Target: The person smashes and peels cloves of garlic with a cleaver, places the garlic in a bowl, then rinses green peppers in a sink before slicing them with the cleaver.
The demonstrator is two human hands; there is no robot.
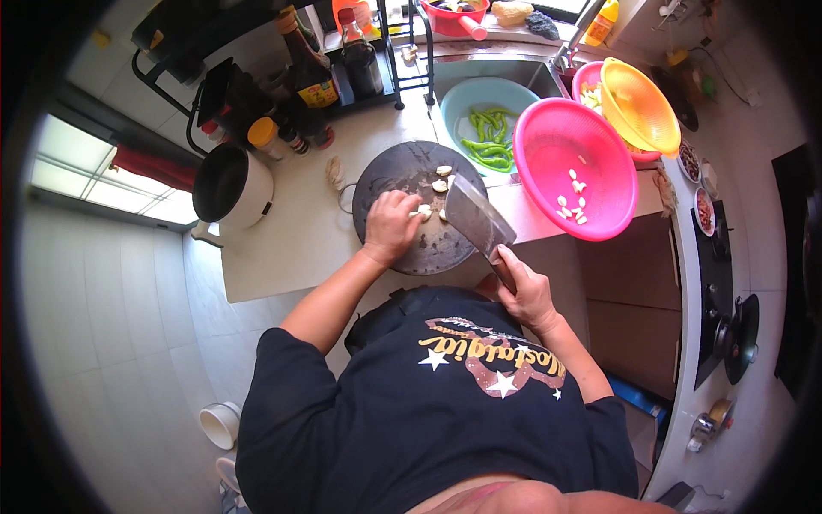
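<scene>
A round dark chopping board [411, 253] lies on the pale counter in front of me. My left hand [392, 226] rests over its left half, fingers bent and closed on a whitish garlic clove [424, 211]. Other cloves [440, 185] sit farther back on the board. With my right hand [527, 293] I grip the handle of a broad cleaver [479, 216]. Its blade reaches over the board's right side, close to the cloves. A pink plastic basin [618, 184] at the right holds several peeled cloves [572, 208].
Green peppers [491, 137] lie in a light-blue basin [454, 96] in the sink. A yellow colander [638, 111] sits at the far right. Left of the board are a white-sided pot [253, 184] and a black rack [364, 101] with bottles. A stove [709, 330] runs along the right.
</scene>
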